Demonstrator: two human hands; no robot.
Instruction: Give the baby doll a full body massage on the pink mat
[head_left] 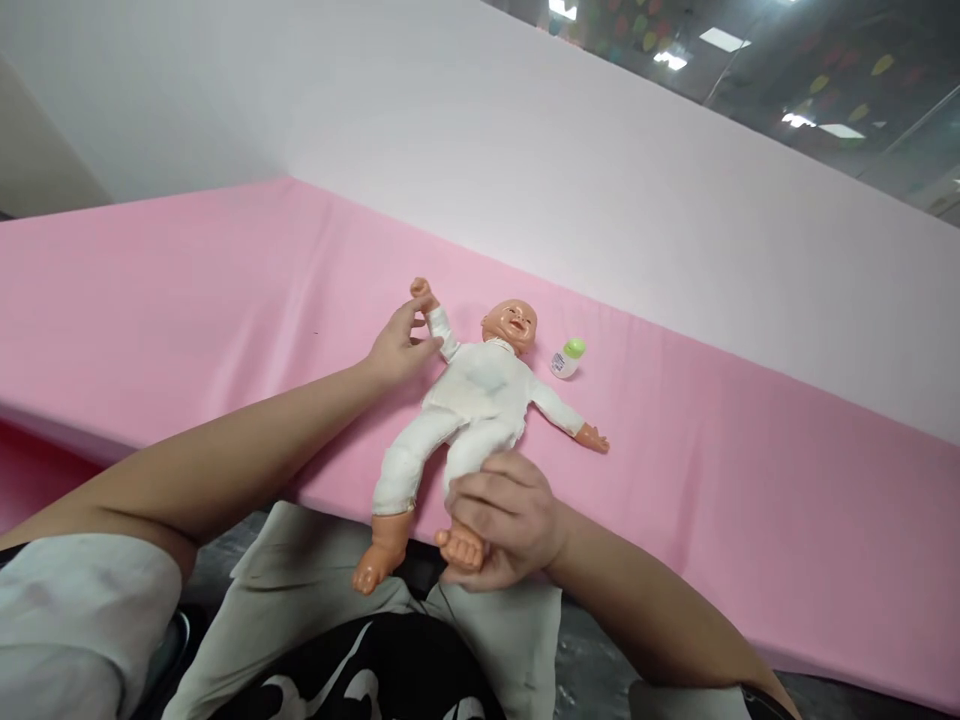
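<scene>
A baby doll [487,385] with a white cloth body lies on its back on the pink-covered table [750,480], its head away from me and its feet over the front edge. My left hand [405,343] is closed around the doll's raised arm, just below its plastic hand. Around the lower leg and foot on the right side, my right hand [514,520] is wrapped, with the toes showing between fingers and thumb. The other foot [379,555] hangs free past the edge.
A small bottle [568,358] with a green cap lies beside the doll's head. Behind the table stands a white wall [562,150], with a dark window [750,70] above it at the upper right. My legs are below the table's front edge.
</scene>
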